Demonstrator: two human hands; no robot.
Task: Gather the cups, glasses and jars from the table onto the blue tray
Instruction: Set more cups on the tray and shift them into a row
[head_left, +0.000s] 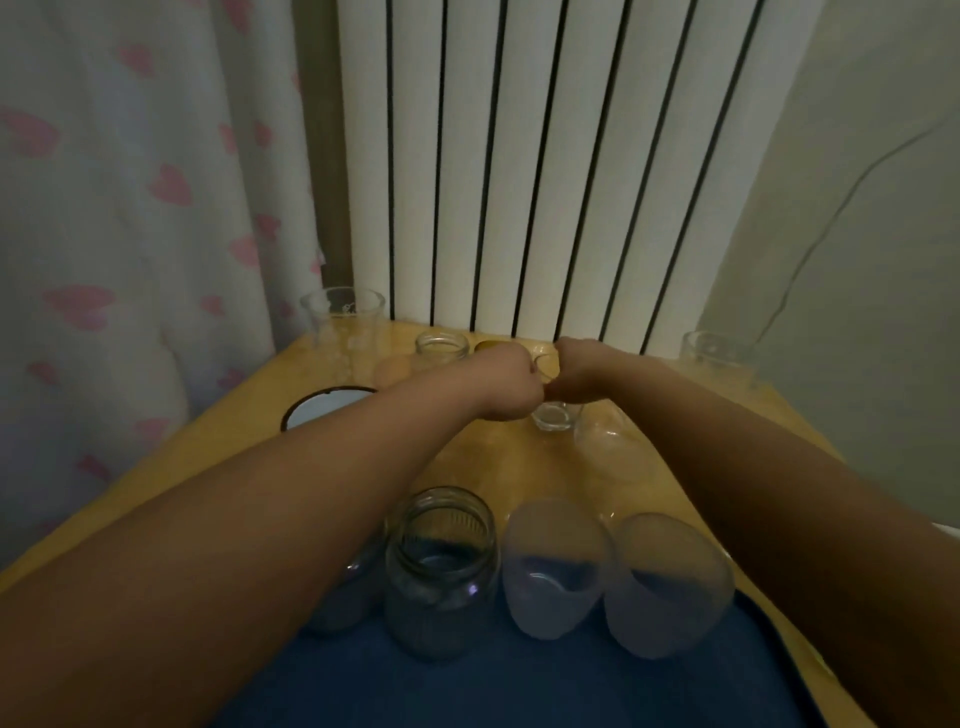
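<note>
**Op:** I have both hands out over the yellow wooden desk (249, 431); the left hand (506, 387) and right hand (579, 371) meet knuckle to knuckle, fingers curled around a small clear glass (551, 415) whose base shows just below them; whether each hand truly grips it I cannot tell, the frame is soft there.

**Spotter:** And the blue tray (519, 686)?

**Op:** Nearest me, well behind the fingers; a clear glass jar (440, 566) and two frosted tumblers (556, 566) already stand on it.

**Spotter:** Risks?

**Op:** A rounded clear glass (615, 447) sits just beside the right fingers; my wrist could clip it on the way back; beyond the fingers a small open jar (442, 349) stands close; to their far left a tall clear beaker (343, 317), to their far right another glass (719, 356); and my forearms pass right over the loaded tray, so a low pull could topple the tumblers.
</note>
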